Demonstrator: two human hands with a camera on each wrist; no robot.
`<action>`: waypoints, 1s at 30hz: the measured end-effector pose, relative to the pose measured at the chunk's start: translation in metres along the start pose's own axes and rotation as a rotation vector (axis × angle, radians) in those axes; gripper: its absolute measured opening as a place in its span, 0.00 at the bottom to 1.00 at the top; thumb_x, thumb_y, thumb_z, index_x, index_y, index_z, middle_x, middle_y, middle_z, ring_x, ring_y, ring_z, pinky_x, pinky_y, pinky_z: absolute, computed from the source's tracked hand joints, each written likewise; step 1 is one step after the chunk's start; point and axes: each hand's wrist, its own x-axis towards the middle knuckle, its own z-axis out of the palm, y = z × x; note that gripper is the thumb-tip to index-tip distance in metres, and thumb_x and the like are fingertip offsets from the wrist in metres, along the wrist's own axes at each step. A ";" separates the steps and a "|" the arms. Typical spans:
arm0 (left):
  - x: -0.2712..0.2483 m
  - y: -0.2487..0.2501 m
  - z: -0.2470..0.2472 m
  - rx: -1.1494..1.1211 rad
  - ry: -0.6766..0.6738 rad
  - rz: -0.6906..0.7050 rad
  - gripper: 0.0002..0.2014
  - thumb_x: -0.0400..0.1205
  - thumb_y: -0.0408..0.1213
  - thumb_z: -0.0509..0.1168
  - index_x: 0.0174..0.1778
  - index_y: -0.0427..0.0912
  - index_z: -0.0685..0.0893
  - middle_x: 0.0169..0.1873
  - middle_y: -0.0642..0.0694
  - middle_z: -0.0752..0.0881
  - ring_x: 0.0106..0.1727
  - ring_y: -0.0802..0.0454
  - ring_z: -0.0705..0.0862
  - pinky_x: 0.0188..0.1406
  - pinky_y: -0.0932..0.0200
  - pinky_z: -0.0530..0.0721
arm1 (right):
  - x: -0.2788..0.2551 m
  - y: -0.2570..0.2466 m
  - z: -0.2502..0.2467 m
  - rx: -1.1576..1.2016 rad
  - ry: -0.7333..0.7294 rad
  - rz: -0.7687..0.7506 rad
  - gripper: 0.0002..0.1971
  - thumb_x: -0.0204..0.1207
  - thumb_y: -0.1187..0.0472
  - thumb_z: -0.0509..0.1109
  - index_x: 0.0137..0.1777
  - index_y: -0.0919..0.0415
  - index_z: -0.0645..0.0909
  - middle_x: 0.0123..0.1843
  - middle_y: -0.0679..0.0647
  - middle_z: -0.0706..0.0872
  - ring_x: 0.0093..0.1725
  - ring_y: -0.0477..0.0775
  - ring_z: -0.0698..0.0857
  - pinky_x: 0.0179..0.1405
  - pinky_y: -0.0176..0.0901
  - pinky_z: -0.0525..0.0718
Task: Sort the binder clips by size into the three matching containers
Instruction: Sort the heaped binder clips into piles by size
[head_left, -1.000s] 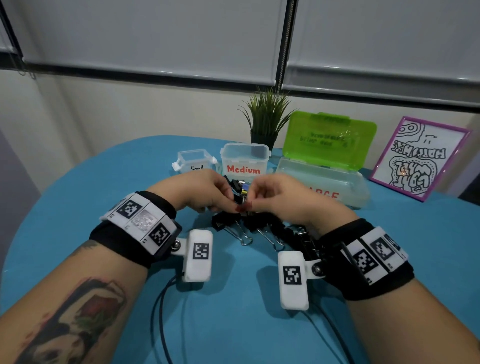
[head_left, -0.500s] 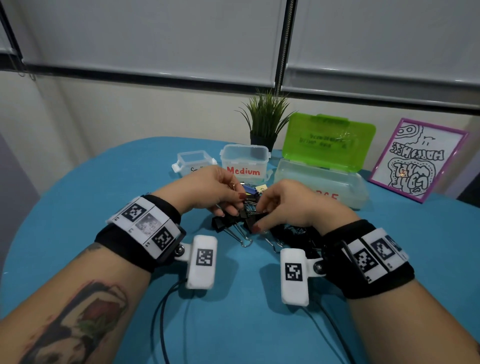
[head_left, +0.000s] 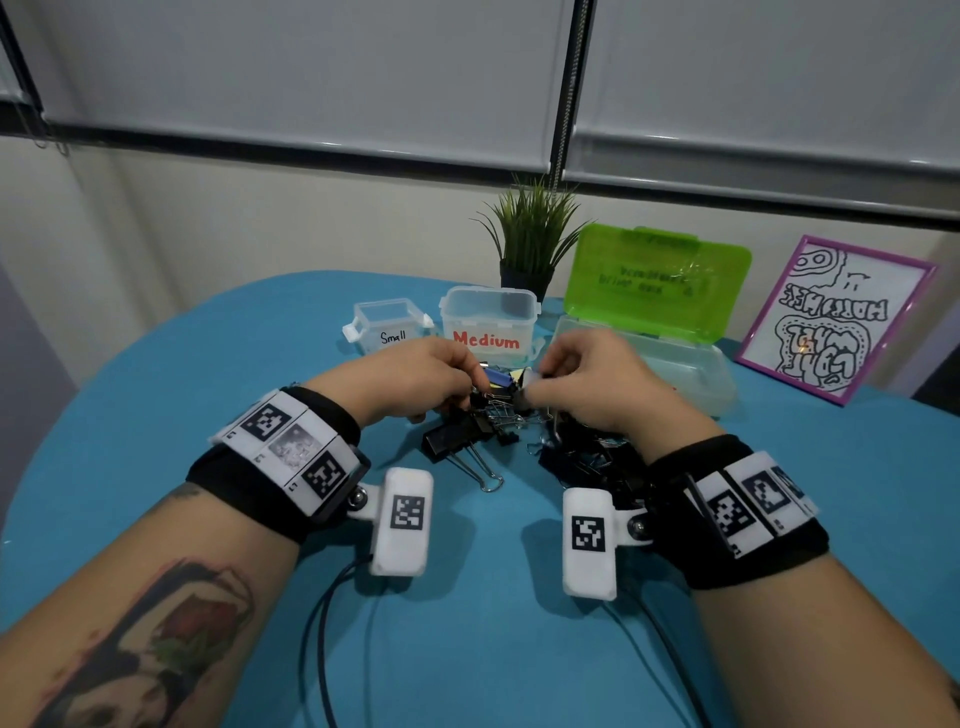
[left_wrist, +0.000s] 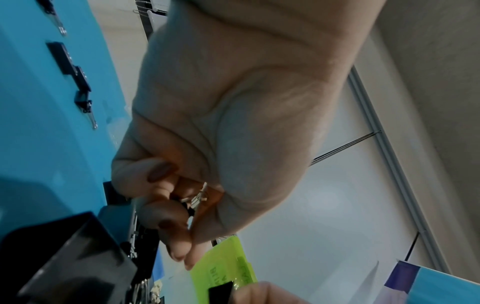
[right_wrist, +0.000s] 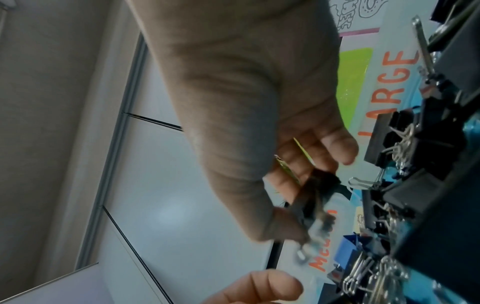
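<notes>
A heap of black binder clips (head_left: 498, 423) of mixed sizes lies on the blue table, with one blue clip (head_left: 496, 376) at its far edge. Behind it stand three containers: Small (head_left: 387, 325), Medium (head_left: 488, 322) and a clear Large box (head_left: 675, 374) with its green lid up. My left hand (head_left: 475, 389) hovers over the heap's far side; its curled fingers hold small clips (left_wrist: 197, 198) against the palm. My right hand (head_left: 535, 387) pinches a black clip (right_wrist: 314, 195), blurred, just above the heap.
A big black clip (head_left: 452, 441) with wire handles lies nearest me. A potted plant (head_left: 530, 244) stands behind the Medium tub, and a framed drawing (head_left: 831, 322) leans at the right. Cables trail from my wrists over the near table (head_left: 467, 649).
Both hands have moved up and away from me, from the near part of the heap toward the containers. The right hand has lifted a black clip off the heap.
</notes>
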 end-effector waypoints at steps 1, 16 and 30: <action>0.000 -0.001 -0.001 0.019 0.007 0.007 0.09 0.83 0.34 0.63 0.52 0.48 0.88 0.35 0.50 0.84 0.35 0.54 0.77 0.30 0.59 0.75 | 0.001 0.002 -0.003 -0.010 0.078 0.017 0.14 0.61 0.54 0.83 0.42 0.58 0.85 0.34 0.51 0.87 0.32 0.51 0.83 0.32 0.43 0.79; 0.007 -0.014 -0.004 0.126 -0.125 -0.034 0.20 0.67 0.32 0.80 0.51 0.55 0.86 0.36 0.51 0.86 0.33 0.51 0.80 0.39 0.55 0.78 | -0.011 -0.017 0.024 -0.328 -0.123 0.132 0.21 0.53 0.44 0.90 0.35 0.59 0.90 0.35 0.54 0.91 0.41 0.58 0.90 0.47 0.52 0.90; -0.001 -0.005 0.004 -0.292 -0.193 0.052 0.10 0.78 0.39 0.75 0.54 0.45 0.87 0.40 0.48 0.88 0.34 0.59 0.81 0.29 0.67 0.74 | -0.010 -0.012 0.005 0.236 -0.069 -0.018 0.09 0.67 0.62 0.83 0.35 0.65 0.87 0.27 0.53 0.83 0.26 0.45 0.76 0.30 0.37 0.74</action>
